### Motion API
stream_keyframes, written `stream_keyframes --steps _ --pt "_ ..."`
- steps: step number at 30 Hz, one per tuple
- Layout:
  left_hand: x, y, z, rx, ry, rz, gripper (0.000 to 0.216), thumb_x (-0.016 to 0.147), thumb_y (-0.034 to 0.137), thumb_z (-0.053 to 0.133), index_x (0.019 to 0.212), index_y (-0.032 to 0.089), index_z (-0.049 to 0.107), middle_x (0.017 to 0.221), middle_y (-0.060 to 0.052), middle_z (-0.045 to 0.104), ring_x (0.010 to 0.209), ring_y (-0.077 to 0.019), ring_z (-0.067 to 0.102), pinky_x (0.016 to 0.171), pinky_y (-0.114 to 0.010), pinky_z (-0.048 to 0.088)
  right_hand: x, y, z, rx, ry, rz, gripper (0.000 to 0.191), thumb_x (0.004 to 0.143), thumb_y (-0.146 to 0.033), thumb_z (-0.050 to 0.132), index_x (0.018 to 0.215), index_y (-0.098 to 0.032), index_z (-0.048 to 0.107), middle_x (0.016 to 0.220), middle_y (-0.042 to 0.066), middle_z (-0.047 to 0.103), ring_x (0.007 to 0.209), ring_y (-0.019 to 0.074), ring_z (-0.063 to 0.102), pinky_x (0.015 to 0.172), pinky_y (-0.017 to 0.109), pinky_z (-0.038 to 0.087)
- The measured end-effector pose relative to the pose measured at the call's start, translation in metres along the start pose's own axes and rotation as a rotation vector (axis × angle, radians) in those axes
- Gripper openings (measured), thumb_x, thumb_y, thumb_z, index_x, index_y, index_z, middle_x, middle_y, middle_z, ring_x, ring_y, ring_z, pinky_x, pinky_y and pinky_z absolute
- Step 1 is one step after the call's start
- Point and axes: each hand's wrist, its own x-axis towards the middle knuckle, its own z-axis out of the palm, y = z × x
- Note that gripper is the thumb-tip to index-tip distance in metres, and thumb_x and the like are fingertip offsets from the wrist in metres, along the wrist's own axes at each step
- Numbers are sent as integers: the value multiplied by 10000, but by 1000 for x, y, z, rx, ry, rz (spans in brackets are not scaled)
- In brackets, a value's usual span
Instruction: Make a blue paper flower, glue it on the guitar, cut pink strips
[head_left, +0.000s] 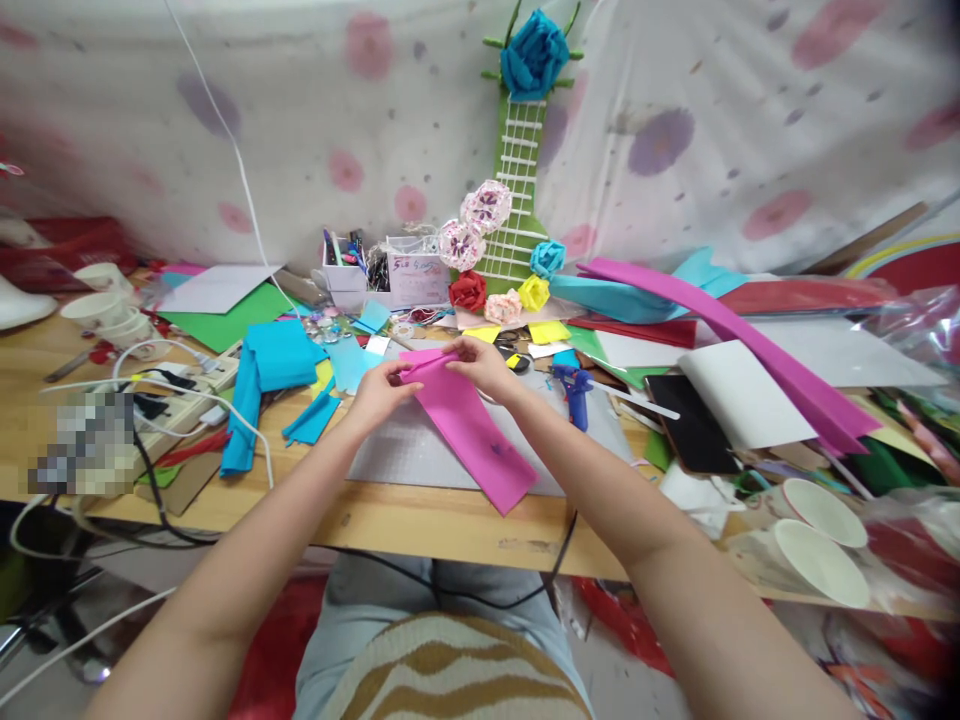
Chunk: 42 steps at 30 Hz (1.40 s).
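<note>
A long pink paper strip (472, 430) lies over a grey cutting mat (405, 450) in the middle of the wooden table (420, 520). My left hand (379, 392) pinches the strip's far end from the left. My right hand (484, 365) pinches the same end from the right, its fingers pressed on the folded edge. The strip's near end rests flat toward the table's front edge. Both forearms reach in from below.
Blue paper pieces (274, 365) lie left of the mat, and a blue glue gun (576, 392) stands right of it. A green paper guitar with paper flowers (517, 180) leans at the back. Paper cups (821, 540) sit at right; a power strip and cables (187, 390) at left.
</note>
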Motion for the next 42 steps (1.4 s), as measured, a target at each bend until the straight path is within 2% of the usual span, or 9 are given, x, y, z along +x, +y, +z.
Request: stream_keyframes --steps 5,10,14,17,21,27,31,35,42 --pt "-3 8 -5 179 9 109 328 630 365 696 894 170 695 713 -7 607 642 -143 526 617 -269 410 2 -4 -1 -12 36 3 230 565 -218 633 788 -172 595 700 -29 574 648 105 495 671 268 407" --pt "-3 16 -7 269 121 219 249 656 415 675 614 172 641 686 -5 501 659 -134 491 661 -275 421 2 -14 -2 73 26 -20 274 561 -269 676 806 -176 598 739 -20 588 689 114 514 669 260 409" --pt "-5 28 -4 24 38 274 384 610 400 716 918 180 649 999 -58 574 988 -206 527 897 -324 402 6 -21 -2 199 -16 -9 330 541 -314 716 811 -186 576 772 -15 602 715 121 538 671 254 423" --pt "-9 39 -5 -289 -180 206 606 596 307 714 1168 208 538 1168 -75 566 1083 -236 518 902 -335 418 7 -26 -3 222 -14 22 354 546 -319 719 841 -193 570 811 -12 600 742 127 550 681 260 434" --pt "-13 44 -8 -475 -304 76 675 546 197 664 1204 230 514 1153 -65 592 1016 -242 570 829 -332 465 6 -33 -4 255 -1 68 352 556 -285 705 864 -194 563 826 -10 597 755 131 558 696 271 446" --pt "-6 34 3 -358 -84 131 487 624 234 680 1103 205 595 1193 -58 591 1126 -217 518 926 -308 418 7 -26 0 304 43 164 398 536 -205 694 894 -195 520 737 -39 572 663 103 547 635 244 434" --pt "-1 31 13 -375 70 46 314 695 322 619 969 175 658 1012 -40 671 988 -198 583 870 -307 448 7 -18 4 263 160 265 421 544 -160 682 905 -197 468 694 -50 550 635 99 540 594 228 411" --pt "-4 39 20 -564 36 -128 319 668 312 642 946 156 661 893 -38 695 840 -185 622 762 -288 481 5 -20 4 203 110 284 443 547 -212 698 920 -200 458 704 -41 555 666 122 551 606 248 418" --pt "-10 47 26 -881 -93 -394 258 792 284 517 946 125 649 950 -78 696 971 -202 617 861 -306 477 7 -12 8 67 276 199 389 595 -219 616 936 -212 427 729 -41 533 687 126 544 634 261 424"
